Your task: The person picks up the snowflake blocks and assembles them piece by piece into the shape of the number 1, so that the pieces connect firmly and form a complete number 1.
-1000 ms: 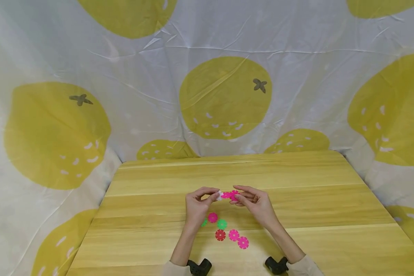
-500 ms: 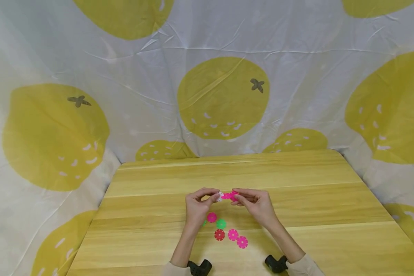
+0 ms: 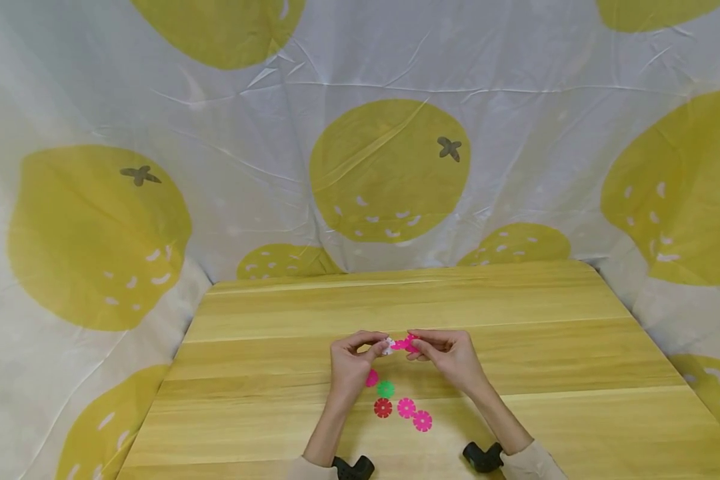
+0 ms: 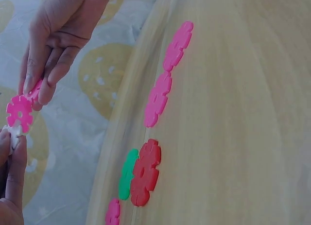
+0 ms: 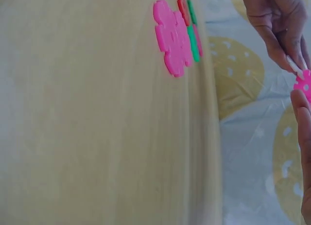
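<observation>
Above the table, my left hand pinches a white notched plastic disc between thumb and finger. My right hand grips a pink notched disc opposite it. Between these two sits another pink disc, joined to the white one at its edge; the left wrist view shows the pink pair touching. Fingers cover part of the white disc and of the outer pink disc. In the right wrist view, the fingers of both hands meet around a pink disc at the right edge.
Below the hands, loose discs lie on the wooden table: a red one, a green one and several pink ones. Black wrist-camera mounts sit by both sleeves. A lemon-print cloth hangs behind the table.
Both hands have shifted slightly right and down with the joined discs. The right hand's raised fingers have closed in on its pink disc. The left arm now hides a green disc.
</observation>
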Demonstrator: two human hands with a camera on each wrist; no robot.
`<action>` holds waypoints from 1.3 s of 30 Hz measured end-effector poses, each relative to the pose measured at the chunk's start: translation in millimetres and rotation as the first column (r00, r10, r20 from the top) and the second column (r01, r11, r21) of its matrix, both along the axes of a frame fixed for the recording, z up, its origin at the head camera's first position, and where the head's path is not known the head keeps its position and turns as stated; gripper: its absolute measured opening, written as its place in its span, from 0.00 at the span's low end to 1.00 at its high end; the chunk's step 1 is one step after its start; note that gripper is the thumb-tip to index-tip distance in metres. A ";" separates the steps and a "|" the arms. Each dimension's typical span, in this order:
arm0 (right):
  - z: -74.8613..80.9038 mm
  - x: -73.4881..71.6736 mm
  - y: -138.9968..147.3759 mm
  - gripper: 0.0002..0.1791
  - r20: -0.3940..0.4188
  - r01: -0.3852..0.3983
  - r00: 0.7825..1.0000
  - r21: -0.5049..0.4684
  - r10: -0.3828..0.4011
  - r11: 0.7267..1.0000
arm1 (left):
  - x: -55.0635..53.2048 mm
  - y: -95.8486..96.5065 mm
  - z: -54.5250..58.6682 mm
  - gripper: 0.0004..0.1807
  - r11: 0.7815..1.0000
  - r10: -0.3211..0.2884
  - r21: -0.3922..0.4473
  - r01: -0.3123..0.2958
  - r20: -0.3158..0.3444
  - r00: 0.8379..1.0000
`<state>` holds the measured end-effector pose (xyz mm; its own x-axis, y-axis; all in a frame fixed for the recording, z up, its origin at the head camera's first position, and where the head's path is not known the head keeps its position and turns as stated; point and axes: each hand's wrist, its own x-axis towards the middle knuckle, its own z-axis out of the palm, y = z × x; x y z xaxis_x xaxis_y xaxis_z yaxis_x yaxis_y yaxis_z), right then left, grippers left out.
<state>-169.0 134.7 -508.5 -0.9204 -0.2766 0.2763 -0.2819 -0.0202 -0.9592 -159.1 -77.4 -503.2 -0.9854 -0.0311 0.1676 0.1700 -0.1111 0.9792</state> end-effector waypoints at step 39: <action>8.6 3.8 -8.2 0.15 -0.012 0.077 0.997 -0.045 -0.078 0.996 | 0.6 4.0 5.7 0.11 0.990 -0.139 -0.016 0.139 -0.051 0.989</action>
<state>-165.2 126.5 -499.9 -0.9346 -0.1917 0.2997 -0.2975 -0.0406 -0.9539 -158.6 -73.4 -497.5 -0.9699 0.1079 0.2184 0.2047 -0.1249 0.9708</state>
